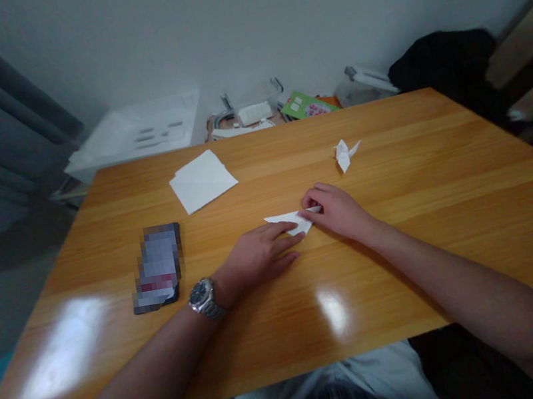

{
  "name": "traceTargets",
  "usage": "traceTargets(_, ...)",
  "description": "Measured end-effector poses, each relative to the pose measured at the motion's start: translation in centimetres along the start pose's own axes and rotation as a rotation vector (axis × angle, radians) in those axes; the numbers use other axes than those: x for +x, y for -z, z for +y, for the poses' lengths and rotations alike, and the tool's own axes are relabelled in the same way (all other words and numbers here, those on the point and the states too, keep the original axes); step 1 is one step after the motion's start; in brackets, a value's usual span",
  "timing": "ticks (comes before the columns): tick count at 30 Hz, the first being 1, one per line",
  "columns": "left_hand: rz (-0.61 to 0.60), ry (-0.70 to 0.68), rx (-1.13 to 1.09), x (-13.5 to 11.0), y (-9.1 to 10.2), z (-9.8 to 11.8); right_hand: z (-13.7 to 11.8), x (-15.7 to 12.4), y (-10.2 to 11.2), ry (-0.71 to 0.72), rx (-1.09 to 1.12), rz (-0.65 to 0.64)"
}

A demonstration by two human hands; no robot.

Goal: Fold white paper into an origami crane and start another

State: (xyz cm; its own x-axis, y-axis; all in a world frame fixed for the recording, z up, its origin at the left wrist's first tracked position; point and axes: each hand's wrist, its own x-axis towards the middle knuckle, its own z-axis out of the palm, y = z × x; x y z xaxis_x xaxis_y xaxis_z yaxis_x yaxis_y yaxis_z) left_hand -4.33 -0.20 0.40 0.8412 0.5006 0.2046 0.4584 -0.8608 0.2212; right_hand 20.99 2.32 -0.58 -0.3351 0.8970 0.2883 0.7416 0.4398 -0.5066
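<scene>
A white sheet of paper folded into a triangle [305,226] lies on the wooden table [437,253] in front of me. My left hand [265,251], with a metal watch [203,296] on its wrist, rests flat with fingers stretched out, their tips on the paper's left part. At the paper's right corner, my right hand [332,208] pinches the edge between thumb and bent fingers. Part of the paper is hidden under the fingers. Farther back on the right stands a small folded paper crane [343,156].
Several white paper sheets [203,181] lie at the back left. A phone [158,267] with a blurred screen is left of my left hand. Beyond the far table edge are a white plastic bin [144,128], a green booklet [307,105] and a black cloth-like heap [442,64].
</scene>
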Motion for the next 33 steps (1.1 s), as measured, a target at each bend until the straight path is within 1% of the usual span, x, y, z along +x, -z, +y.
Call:
traceTargets(5,0.006,0.005,0.004,0.0,-0.2,-0.1,-0.1,-0.3,1.2,-0.022,0.080,-0.021)
traceTargets(8,-0.001,0.015,-0.001,-0.1,-0.3,0.0,-0.2,-0.4,1.5,-0.017,0.088,-0.036)
traceTargets(12,0.002,0.015,0.004,-0.1,-0.2,0.1,-0.1,-0.2,1.2,-0.018,0.075,-0.041)
traceTargets(19,-0.016,0.035,0.000,0.1,0.1,0.4,0.3,-0.2,0.5,-0.011,0.061,-0.012)
traceTargets(25,0.007,0.018,0.002,0.0,0.1,0.4,0.4,-0.1,0.0,-0.026,0.022,0.001)
traceTargets(33,-0.007,0.033,-0.027,0.0,0.1,0.2,0.5,-0.1,-0.2,-0.006,-0.004,0.006)
